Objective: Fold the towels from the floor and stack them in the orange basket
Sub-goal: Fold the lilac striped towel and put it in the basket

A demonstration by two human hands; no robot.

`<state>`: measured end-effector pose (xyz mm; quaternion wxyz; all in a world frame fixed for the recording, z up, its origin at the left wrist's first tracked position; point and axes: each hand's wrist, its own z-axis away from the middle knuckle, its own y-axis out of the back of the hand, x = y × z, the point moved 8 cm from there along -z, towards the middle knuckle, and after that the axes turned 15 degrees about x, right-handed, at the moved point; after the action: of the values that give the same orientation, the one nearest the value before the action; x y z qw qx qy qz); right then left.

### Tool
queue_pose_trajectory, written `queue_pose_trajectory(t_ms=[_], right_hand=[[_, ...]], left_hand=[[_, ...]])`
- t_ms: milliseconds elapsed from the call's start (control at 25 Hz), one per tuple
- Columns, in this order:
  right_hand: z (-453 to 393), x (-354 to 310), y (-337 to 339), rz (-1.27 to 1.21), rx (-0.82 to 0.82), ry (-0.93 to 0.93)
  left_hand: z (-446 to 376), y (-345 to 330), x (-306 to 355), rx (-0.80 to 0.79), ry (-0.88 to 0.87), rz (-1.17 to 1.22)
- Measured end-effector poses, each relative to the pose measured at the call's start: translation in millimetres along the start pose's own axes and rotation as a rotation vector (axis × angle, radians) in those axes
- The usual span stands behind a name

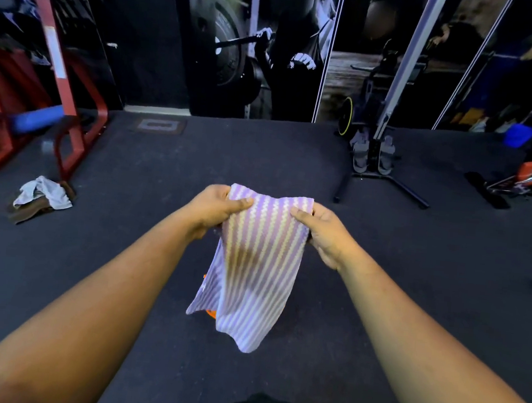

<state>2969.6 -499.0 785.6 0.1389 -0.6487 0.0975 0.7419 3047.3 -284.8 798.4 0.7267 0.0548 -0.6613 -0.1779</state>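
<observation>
Both arms are extended forward over the dark rubber gym floor (139, 286). The left hand (213, 207) grips the upper left corner of a purple-and-cream striped towel (260, 265), thumb laid across the front face and fingers curled behind the cloth. The right hand (321, 232) grips the upper right corner in the same manner, thumb on the front. The top edge is held between the two hands, and the towel hangs down in doubled layers, its lower end tapering to a point clear of the floor.

Small patches of orange (210, 313) show just behind the hanging cloth at its lower left edge; whether these belong to the orange basket cannot be told, as the towel covers the rest.

A crumpled pile of towels (42, 199), white over brown, lies on the floor to the left, beside the foot of a red steel frame (79, 138). A rowing machine (375, 153) stands to the right, well apart from the hands
</observation>
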Motion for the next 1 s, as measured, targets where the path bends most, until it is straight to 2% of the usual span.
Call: queue_pose_trajectory(t_ms=[120,200,360,520,640,720,840,1000], right_hand=[[-0.8,-14.1,-1.1,0.053,0.051,0.101],[-4.6,-20.9,2.3,0.045,0.122,0.144],[-5.9,-23.8,10.3,0.062,0.210,0.164],[-6.0,-31.9,26.5,0.062,0.301,0.142],[-9.8,-39.0,38.3,0.114,0.324,0.128],[-13.4,-42.7,37.4,0.113,0.227,0.126],[-11.0,-51.8,29.4,0.193,0.093,0.171],[-10.0,-66.3,32.4,0.463,0.164,0.306]], left_hand=[[-9.9,19.8,17.3,0.255,-0.076,-0.208],[-15.6,22.8,17.1,0.314,-0.062,-0.281],[-14.1,12.9,13.2,0.285,0.055,-0.157],[-2.6,4.0,31.3,0.277,0.001,-0.021],[0.3,-0.6,34.6,0.107,-0.043,0.021],[-0.7,-1.2,39.0,0.010,-0.105,-0.024],[-6.7,8.9,53.5,0.033,-0.198,-0.207],[-10.8,17.9,82.5,0.112,-0.424,-0.709]])
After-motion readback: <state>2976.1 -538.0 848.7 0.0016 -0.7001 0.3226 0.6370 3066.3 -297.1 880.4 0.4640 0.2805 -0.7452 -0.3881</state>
